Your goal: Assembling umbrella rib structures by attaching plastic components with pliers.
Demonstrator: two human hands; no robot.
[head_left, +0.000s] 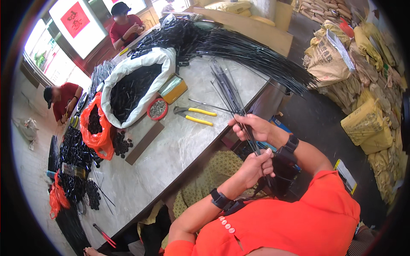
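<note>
A bundle of thin black metal rods [228, 87] slants up from my hands over the table's near edge. My left hand [257, 167] is closed around its lower part. Higher up, my right hand [252, 128] has its fingers curled about the same rods. Their far ends fan out above the table, and one rod [209, 105] sticks out to the left. Yellow-handled pliers [196, 115] lie on the table left of the bundle. Beside them are a red round dish of small metal pieces [157, 109] and a yellow-and-green box [173, 88].
A white sack [112, 96] and an orange bag [96, 126] of black parts stand on the grey table [179, 145]. A long rod pile [260, 57] overhangs its far right edge. Two people in red [126, 27] work across the table. Stacked sacks [367, 85] line the right.
</note>
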